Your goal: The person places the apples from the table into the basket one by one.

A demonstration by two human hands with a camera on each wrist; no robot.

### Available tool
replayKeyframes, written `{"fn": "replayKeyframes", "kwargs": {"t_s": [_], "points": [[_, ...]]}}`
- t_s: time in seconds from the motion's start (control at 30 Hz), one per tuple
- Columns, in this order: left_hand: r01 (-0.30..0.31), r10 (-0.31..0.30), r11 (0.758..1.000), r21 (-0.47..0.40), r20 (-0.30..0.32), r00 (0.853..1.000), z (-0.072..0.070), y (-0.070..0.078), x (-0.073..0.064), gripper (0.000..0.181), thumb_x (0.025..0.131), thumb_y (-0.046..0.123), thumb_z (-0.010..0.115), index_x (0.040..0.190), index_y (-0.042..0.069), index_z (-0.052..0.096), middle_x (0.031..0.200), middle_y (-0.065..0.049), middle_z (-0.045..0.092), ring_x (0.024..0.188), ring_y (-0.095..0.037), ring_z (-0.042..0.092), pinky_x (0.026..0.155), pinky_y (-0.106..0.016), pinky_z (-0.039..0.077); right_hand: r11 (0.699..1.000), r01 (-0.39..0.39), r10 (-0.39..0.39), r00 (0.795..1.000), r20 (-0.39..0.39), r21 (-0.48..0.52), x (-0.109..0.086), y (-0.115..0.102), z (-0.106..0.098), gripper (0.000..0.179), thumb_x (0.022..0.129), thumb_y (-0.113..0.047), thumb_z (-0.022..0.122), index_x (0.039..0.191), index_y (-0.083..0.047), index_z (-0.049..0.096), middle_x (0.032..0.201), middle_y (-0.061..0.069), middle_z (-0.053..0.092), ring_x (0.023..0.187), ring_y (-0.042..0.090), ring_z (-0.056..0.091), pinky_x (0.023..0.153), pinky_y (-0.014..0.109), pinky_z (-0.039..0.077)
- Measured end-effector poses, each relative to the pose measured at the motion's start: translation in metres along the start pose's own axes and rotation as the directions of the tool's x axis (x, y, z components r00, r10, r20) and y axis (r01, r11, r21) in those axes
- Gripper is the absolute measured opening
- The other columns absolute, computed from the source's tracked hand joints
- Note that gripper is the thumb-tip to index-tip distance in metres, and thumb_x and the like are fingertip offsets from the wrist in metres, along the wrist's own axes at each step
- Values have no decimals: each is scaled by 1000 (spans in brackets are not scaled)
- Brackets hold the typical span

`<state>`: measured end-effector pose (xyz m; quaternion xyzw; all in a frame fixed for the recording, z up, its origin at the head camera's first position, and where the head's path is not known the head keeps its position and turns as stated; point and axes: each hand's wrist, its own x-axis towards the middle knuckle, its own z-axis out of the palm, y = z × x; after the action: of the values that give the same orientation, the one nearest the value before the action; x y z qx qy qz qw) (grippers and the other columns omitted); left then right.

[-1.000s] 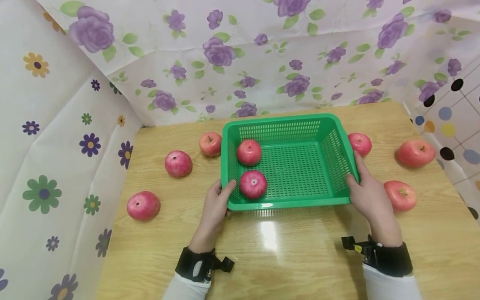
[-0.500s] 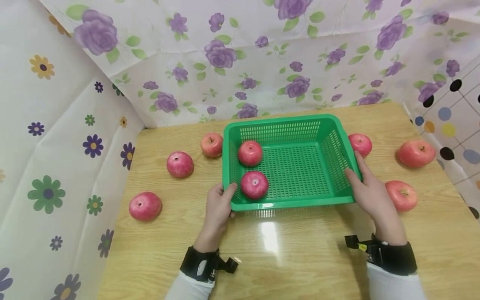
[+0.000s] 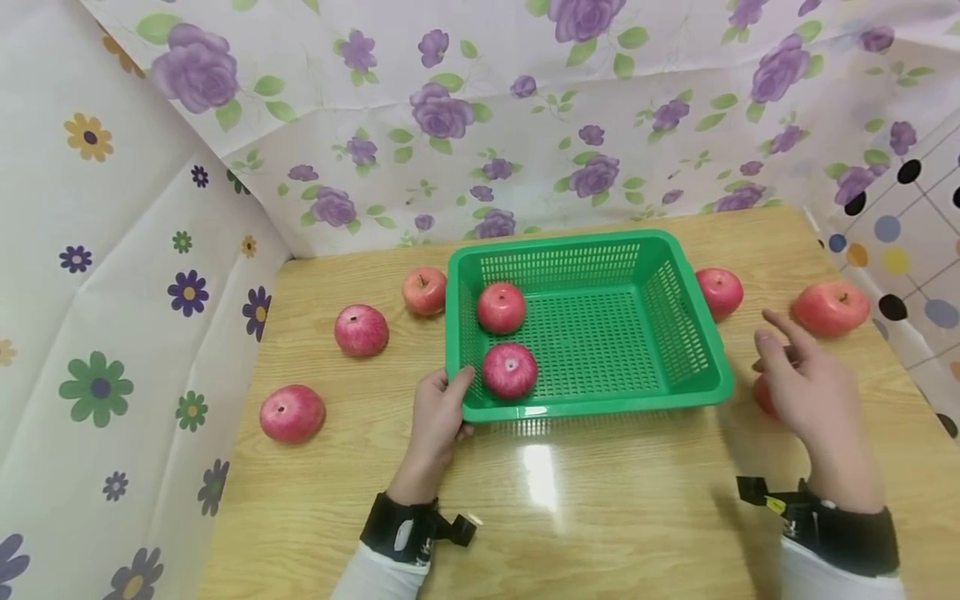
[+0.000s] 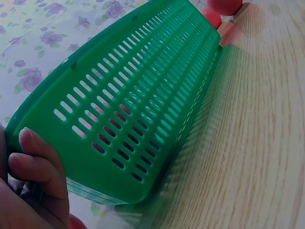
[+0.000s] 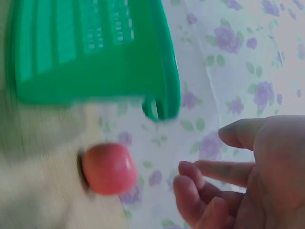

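A green plastic basket (image 3: 588, 408) with slotted walls stands on the wooden table, two red apples inside against its left wall: one apple (image 3: 501, 307) behind, the other apple (image 3: 509, 370) in front. My left hand (image 3: 438, 417) grips the basket's front left corner, thumb over the rim and fingers curled beneath it, as the left wrist view also shows. Off the basket, to its right, my right hand (image 3: 813, 392) hangs with loosely bent fingers and holds nothing. Beneath it an apple (image 3: 763, 395) is mostly hidden. The right wrist view shows a gap between the hand (image 5: 243, 176) and the basket (image 5: 95, 71).
Left of the basket lie three apples: one (image 3: 425, 291) by its wall, one (image 3: 362, 330) farther out, one (image 3: 292, 413) nearest the front. On the right are an apple (image 3: 720, 293) beside the basket and another (image 3: 831, 307) near the table edge. Flowered sheets enclose the table.
My right hand has let go of the basket's right side and moved right, over the front right apple. The left hand keeps its grip, and the basket has stayed nearly in place.
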<state>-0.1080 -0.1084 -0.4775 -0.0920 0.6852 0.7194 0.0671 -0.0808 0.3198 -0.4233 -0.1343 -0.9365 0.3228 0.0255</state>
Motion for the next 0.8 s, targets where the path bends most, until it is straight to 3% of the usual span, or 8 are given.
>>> {"fn": "replayKeyframes", "kwargs": {"t_s": [0.1,0.2,0.33,0.47,0.6,0.8], "points": [[-12,12,1000,-6,6,1000,-1,1,0,32,99,24,58,105,-6,64,68,-31,60,32,-13,43,28,-20,33,999,-1,-2,999,-43,-54,2,8,-10,59,104,-51,33,153,-18,37,109,25,64,99,40,55,66,48,41],[-20,20,1000,-11,13,1000,-1,1,0,31,98,23,58,112,-4,62,71,-36,58,32,-13,43,27,-20,33,991,26,-31,999,-37,-133,4,18,-15,61,103,-50,38,152,-13,38,117,29,57,105,46,49,72,60,43],[-27,27,1000,-2,19,999,-1,1,-1,31,98,21,56,113,-5,62,74,-40,56,31,-13,43,27,-20,33,957,168,-172,985,5,-237,7,34,-16,62,98,-45,55,145,-6,45,127,36,46,112,56,40,83,75,36],[-25,25,999,24,18,1000,-1,2,0,30,98,20,54,108,-6,64,75,-40,59,32,-12,43,27,-19,33,917,297,-284,955,87,-264,8,52,-14,68,89,-42,71,141,-5,49,133,41,37,114,62,33,87,79,28],[-20,19,999,50,22,1000,-2,4,1,30,99,20,54,104,-7,65,72,-34,61,32,-12,43,28,-19,34,921,312,-278,946,168,-235,7,66,-13,80,82,-48,77,145,-10,46,138,41,33,116,63,32,86,81,29],[-5,3,998,61,31,1000,-3,4,1,28,98,21,53,102,-3,67,79,-38,61,34,-12,44,29,-19,34,942,259,-199,943,268,-212,8,80,-7,93,76,-56,79,151,-16,39,141,42,25,112,65,34,78,83,36]]}}
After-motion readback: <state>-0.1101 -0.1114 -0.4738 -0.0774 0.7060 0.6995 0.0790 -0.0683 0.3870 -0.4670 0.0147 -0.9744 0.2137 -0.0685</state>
